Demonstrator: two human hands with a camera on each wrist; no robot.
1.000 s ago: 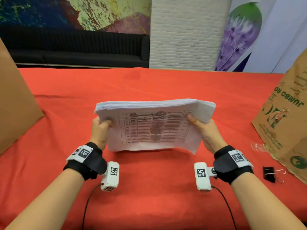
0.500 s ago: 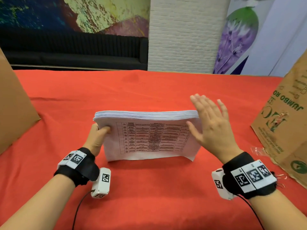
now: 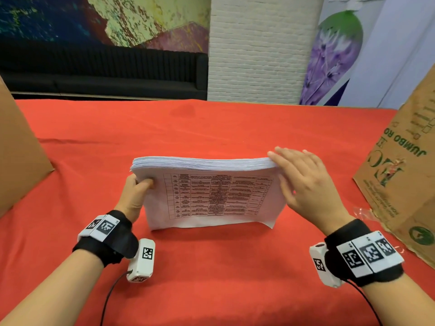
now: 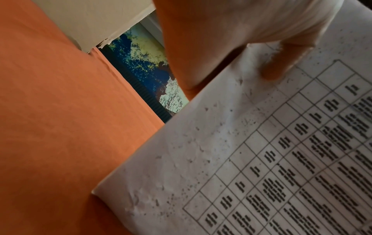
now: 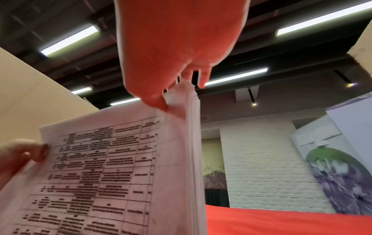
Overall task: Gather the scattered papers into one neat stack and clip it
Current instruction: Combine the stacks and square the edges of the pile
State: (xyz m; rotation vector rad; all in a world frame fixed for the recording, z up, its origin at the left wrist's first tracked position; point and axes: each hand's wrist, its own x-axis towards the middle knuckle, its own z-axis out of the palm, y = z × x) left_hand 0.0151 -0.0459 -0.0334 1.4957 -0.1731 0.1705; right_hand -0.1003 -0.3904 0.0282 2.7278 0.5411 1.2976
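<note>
A thick stack of white papers (image 3: pixel 211 196) with a printed table on its near face stands on its long edge on the red tablecloth (image 3: pixel 211 278). My left hand (image 3: pixel 136 191) grips its left end, thumb on the near sheet (image 4: pixel 277 66). My right hand (image 3: pixel 303 184) is flat with straight fingers against the stack's right end, seen from below in the right wrist view (image 5: pixel 173 89). The same stack (image 5: pixel 120 174) fills that view's lower left. The binder clip is hidden behind my right wrist.
A brown paper bag (image 3: pixel 404 180) stands at the right edge, with a clear plastic scrap (image 3: pixel 362 211) at its foot. A cardboard panel (image 3: pixel 16 156) rises at the left. Red cloth stretches behind and in front of the stack.
The right hand let go of the stack's right end, opened, and now lies flat against that end. The stack came down onto its edge on the cloth; the left hand kept its grip.
</note>
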